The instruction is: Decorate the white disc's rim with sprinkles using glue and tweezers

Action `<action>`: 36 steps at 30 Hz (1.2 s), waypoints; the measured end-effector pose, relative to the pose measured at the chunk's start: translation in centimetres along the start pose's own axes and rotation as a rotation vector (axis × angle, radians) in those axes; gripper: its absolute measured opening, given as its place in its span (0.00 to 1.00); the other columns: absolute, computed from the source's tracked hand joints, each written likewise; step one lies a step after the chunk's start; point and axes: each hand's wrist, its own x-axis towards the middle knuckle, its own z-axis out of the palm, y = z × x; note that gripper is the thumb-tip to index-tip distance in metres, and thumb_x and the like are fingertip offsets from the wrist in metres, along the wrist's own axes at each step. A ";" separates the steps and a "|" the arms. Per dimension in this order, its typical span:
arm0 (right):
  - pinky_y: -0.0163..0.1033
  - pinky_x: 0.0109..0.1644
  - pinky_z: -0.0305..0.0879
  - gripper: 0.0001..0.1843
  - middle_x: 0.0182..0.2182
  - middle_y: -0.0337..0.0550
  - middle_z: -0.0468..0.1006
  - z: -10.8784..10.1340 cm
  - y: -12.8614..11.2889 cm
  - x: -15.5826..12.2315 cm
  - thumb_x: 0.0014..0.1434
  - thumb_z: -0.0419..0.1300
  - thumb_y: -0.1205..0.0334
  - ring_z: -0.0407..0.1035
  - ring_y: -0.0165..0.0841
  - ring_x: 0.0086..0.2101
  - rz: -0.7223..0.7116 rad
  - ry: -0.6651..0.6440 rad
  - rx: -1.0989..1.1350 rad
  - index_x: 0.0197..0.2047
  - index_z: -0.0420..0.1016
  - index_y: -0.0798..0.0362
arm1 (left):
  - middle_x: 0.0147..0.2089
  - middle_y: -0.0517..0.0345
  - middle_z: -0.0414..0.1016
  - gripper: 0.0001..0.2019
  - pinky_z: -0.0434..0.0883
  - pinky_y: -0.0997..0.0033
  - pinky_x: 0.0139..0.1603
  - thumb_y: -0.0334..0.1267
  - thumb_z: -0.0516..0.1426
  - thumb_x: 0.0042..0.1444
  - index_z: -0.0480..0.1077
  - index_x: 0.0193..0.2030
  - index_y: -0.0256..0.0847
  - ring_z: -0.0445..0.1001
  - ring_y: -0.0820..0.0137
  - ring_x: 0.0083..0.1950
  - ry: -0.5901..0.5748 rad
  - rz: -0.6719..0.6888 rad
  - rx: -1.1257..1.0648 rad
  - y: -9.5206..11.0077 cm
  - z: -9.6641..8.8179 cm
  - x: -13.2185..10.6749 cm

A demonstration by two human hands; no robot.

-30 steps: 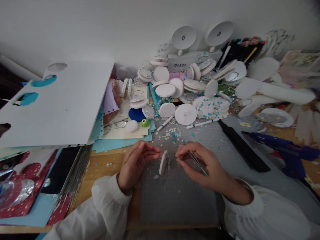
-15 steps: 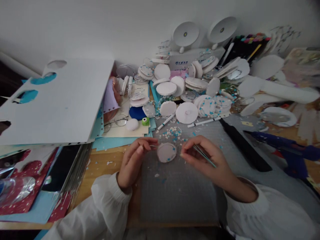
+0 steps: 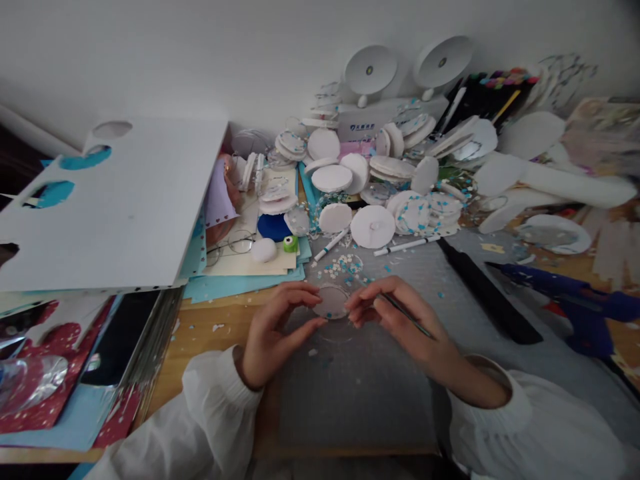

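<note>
A small round white disc (image 3: pixel 331 300) with a blue speck on its lower rim is held just over the grey cutting mat (image 3: pixel 357 407). My left hand (image 3: pixel 277 328) is closed on the disc's left edge, its thumb below and its fingers above. My right hand (image 3: pixel 400 312) has its fingertips at the right edge and keeps slim tweezers (image 3: pixel 409 317) between its fingers. A thin pale loop (image 3: pixel 336 341) shows faintly beneath the disc. Beyond it lies a scatter of tiny white and blue pieces (image 3: pixel 343 267).
Many white discs (image 3: pixel 373 227) are heaped behind, some with blue-beaded wire. On the right lie a black long-shaped object (image 3: pixel 490 293) and a blue glue gun (image 3: pixel 565 287). A white board with holes (image 3: pixel 125 213), glasses (image 3: pixel 240 241) and a green punch (image 3: pixel 290 244) are at left.
My right hand has moved left to the disc's edge. The left fingers and thumb have spread around its other side, and the disc has shifted slightly away from me.
</note>
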 end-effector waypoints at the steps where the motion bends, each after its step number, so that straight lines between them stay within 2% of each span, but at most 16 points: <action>1: 0.41 0.42 0.71 0.09 0.40 0.44 0.74 -0.3 0.2 0.1 0.65 0.47 0.61 0.71 0.31 0.37 -0.019 0.030 0.014 0.45 0.66 0.49 | 0.44 0.51 0.73 0.10 0.71 0.64 0.50 0.29 0.62 0.51 0.73 0.41 0.41 0.71 0.65 0.49 0.018 -0.028 -0.040 0.2 0.0 0.1; 5: 0.41 0.37 0.69 0.13 0.38 0.43 0.73 -1.7 0.8 0.7 0.65 0.45 0.57 0.69 0.32 0.34 -0.158 0.200 -0.051 0.52 0.60 0.46 | 0.38 0.54 0.77 0.06 0.73 0.72 0.44 0.30 0.64 0.49 0.76 0.35 0.40 0.74 0.68 0.43 0.122 -0.205 -0.217 0.6 0.0 0.5; 8: 0.43 0.41 0.66 0.16 0.43 0.46 0.68 -2.8 0.5 1.0 0.65 0.46 0.57 0.66 0.33 0.37 -0.215 0.294 -0.376 0.56 0.58 0.47 | 0.37 0.58 0.79 0.05 0.72 0.76 0.43 0.31 0.65 0.47 0.77 0.33 0.41 0.76 0.73 0.39 0.223 -0.384 -0.391 0.5 -0.1 0.8; 10: 0.42 0.44 0.64 0.14 0.43 0.46 0.67 -3.3 0.0 1.1 0.65 0.48 0.60 0.65 0.33 0.39 -0.179 0.205 -0.630 0.52 0.62 0.48 | 0.36 0.59 0.79 0.06 0.72 0.80 0.41 0.32 0.66 0.46 0.77 0.33 0.40 0.76 0.76 0.37 0.256 -0.507 -0.510 0.4 -0.4 1.0; 12: 0.39 0.43 0.63 0.09 0.38 0.43 0.69 -3.7 -0.4 1.1 0.63 0.50 0.63 0.65 0.32 0.38 -0.139 0.068 -0.785 0.46 0.65 0.49 | 0.36 0.58 0.80 0.06 0.71 0.82 0.39 0.33 0.66 0.46 0.77 0.33 0.39 0.76 0.77 0.35 0.255 -0.609 -0.606 0.4 -0.6 1.1; 14: 0.37 0.40 0.62 0.04 0.34 0.40 0.70 -4.0 -0.6 1.0 0.62 0.52 0.65 0.65 0.30 0.36 -0.127 -0.022 -0.829 0.41 0.66 0.50 | 0.36 0.57 0.79 0.07 0.72 0.83 0.39 0.34 0.67 0.45 0.76 0.33 0.37 0.76 0.77 0.36 0.244 -0.687 -0.681 0.4 -0.7 1.1; 18: 0.34 0.36 0.61 0.03 0.31 0.37 0.69 -4.1 0.1 0.8 0.60 0.55 0.67 0.64 0.27 0.31 -0.151 -0.072 -0.853 0.38 0.65 0.50 | 0.35 0.58 0.79 0.07 0.71 0.85 0.38 0.34 0.67 0.46 0.76 0.32 0.37 0.75 0.78 0.35 0.197 -0.788 -0.701 0.2 -0.6 1.1; 22: 0.32 0.33 0.60 0.05 0.29 0.37 0.68 -3.6 1.0 0.8 0.59 0.55 0.68 0.64 0.26 0.29 -0.167 -0.019 -0.884 0.39 0.63 0.51 | 0.32 0.60 0.78 0.05 0.70 0.85 0.33 0.34 0.65 0.48 0.75 0.32 0.37 0.74 0.79 0.31 0.099 -0.733 -0.447 0.1 -0.3 1.1; 24: 0.33 0.33 0.60 0.05 0.30 0.37 0.68 -3.4 1.3 0.8 0.59 0.55 0.68 0.64 0.27 0.30 -0.168 -0.034 -0.898 0.39 0.62 0.51 | 0.34 0.58 0.78 0.05 0.71 0.82 0.36 0.35 0.63 0.51 0.76 0.35 0.37 0.74 0.77 0.33 0.021 -0.651 -0.293 0.2 -0.2 1.0; 27: 0.33 0.33 0.60 0.05 0.29 0.37 0.68 -3.2 1.8 0.9 0.59 0.55 0.67 0.63 0.27 0.29 -0.161 -0.056 -0.913 0.39 0.61 0.52 | 0.40 0.54 0.78 0.07 0.71 0.76 0.43 0.36 0.60 0.55 0.76 0.40 0.38 0.75 0.71 0.41 -0.065 -0.487 -0.098 0.7 -0.3 0.9; 29: 0.34 0.34 0.60 0.06 0.30 0.37 0.68 -3.2 2.0 1.0 0.59 0.55 0.68 0.63 0.27 0.29 -0.156 -0.053 -0.912 0.39 0.60 0.51 | 0.45 0.54 0.77 0.09 0.69 0.74 0.49 0.36 0.58 0.56 0.75 0.44 0.41 0.73 0.68 0.48 -0.046 -0.382 -0.018 0.9 -0.4 0.7; 31: 0.34 0.35 0.60 0.07 0.30 0.38 0.68 -3.1 2.2 1.0 0.58 0.54 0.68 0.63 0.28 0.30 -0.153 -0.047 -0.906 0.40 0.60 0.51 | 0.49 0.55 0.75 0.11 0.66 0.73 0.53 0.36 0.57 0.58 0.74 0.47 0.43 0.70 0.67 0.52 0.010 -0.334 0.009 1.0 -0.5 0.5; 36: 0.35 0.36 0.62 0.09 0.33 0.40 0.69 -3.0 2.6 1.0 0.58 0.55 0.68 0.65 0.29 0.32 -0.162 -0.033 -0.899 0.42 0.60 0.51 | 0.48 0.56 0.75 0.11 0.63 0.71 0.54 0.39 0.53 0.61 0.73 0.46 0.43 0.70 0.66 0.51 0.103 -0.383 -0.012 0.5 -0.8 0.2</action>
